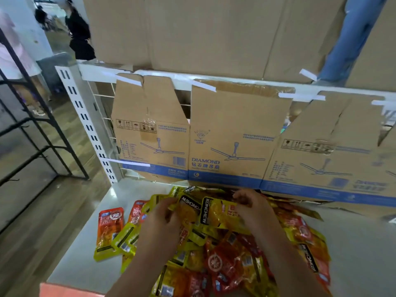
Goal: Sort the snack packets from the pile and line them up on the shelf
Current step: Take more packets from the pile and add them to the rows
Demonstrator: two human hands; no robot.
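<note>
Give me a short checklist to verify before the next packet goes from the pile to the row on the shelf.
1. Grip: left hand and right hand both hold yellow packets: ok.
2. Only one packet taken: cannot tell, several overlap.
3. Pile sorted by colour: not ok, red and yellow are mixed.
4. Bare shelf for placing: ok, on the left.
5. Packets set aside at the left, a red packet among them, lined up: not ok, they overlap and tilt.

Wood floor (pixel 32 243), black rack (pixel 56 125), cardboard boxes (pixel 214 28)
</note>
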